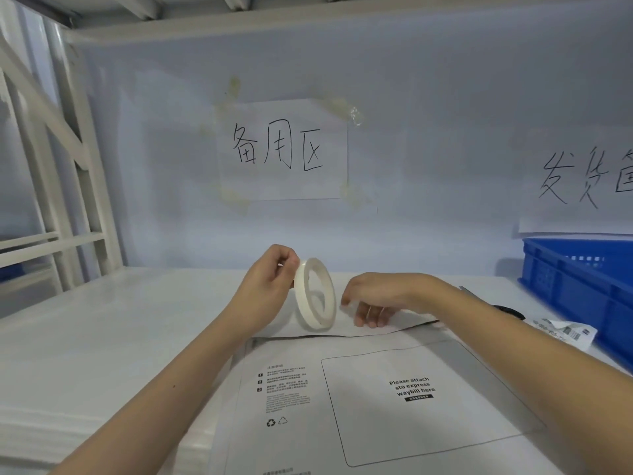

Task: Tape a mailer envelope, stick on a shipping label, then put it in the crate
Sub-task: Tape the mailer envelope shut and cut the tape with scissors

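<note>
A white mailer envelope (376,406) lies flat on the white table in front of me, printed with a box reading "Please attach sto express waybill here". My left hand (270,286) grips a white tape roll (315,293), held upright above the envelope's far edge. To the right of the roll, my right hand (373,303) pinches what looks like the clear tape end, fingers pointing down at the envelope's folded flap. A shipping label (565,332) lies at the right, beside the blue crate (579,286).
Black-handled scissors (507,311) lie between my right arm and the crate. Paper signs with handwriting are taped to the back wall (284,149). A white metal shelf frame (51,200) stands at the left.
</note>
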`<action>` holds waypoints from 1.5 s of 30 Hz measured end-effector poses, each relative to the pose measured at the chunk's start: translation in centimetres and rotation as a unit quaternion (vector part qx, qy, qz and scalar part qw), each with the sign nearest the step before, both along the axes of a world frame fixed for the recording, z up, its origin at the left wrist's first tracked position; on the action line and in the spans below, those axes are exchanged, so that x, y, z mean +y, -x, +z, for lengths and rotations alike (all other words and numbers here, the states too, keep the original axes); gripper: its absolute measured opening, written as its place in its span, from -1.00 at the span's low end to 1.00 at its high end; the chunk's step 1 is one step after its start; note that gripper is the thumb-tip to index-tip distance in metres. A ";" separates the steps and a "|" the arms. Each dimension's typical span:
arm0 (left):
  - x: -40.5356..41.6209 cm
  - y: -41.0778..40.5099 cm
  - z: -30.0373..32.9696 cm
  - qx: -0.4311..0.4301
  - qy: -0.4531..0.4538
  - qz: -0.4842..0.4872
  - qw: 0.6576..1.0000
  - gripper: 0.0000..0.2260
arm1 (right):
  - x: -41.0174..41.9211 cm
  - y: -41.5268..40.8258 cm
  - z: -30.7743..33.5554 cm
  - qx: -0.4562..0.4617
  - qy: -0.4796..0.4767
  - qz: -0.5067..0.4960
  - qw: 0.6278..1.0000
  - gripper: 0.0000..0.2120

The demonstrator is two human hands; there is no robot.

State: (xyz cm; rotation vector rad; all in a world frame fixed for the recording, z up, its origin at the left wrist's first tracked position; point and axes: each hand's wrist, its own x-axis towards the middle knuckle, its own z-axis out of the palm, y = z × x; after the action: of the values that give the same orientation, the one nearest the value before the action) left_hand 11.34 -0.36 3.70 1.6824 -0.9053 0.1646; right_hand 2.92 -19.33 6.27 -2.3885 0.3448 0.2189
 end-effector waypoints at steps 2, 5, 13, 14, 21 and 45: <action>0.0 -0.1 -0.1 0.001 0.000 -0.006 1.000 -0.85 | -0.4 -0.7 -0.3 0.007 -0.084 -0.023 0.996 -0.61; -0.1 -0.1 -0.2 0.014 0.022 -0.014 1.000 -0.84 | -1.0 -0.9 -1.1 0.002 -0.118 -0.022 0.993 -0.64; 0.0 -0.5 -0.3 -0.003 0.019 -0.014 1.000 -0.86 | -0.3 -1.5 -1.6 -0.014 -0.124 -0.106 0.987 -0.74; 0.1 -0.6 -0.3 -0.022 -0.004 -0.004 1.000 -0.88 | -0.4 -1.3 -1.6 -0.026 -0.146 -0.120 0.982 -0.72; -0.2 -0.4 -0.1 0.063 -0.008 -0.023 0.998 -0.91 | 0.1 -0.4 -2.0 -0.131 -0.169 -0.162 0.963 -0.76; 0.5 -1.2 -0.5 0.405 0.044 -0.090 0.909 -0.93 | 1.6 -0.5 -4.5 -0.350 -0.023 -0.124 0.928 -0.87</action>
State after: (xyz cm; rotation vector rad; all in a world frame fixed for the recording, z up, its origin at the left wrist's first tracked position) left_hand 12.51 0.12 3.15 1.3749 -0.4000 -0.5792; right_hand 3.46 -17.69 1.77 -2.1742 0.2855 -0.7189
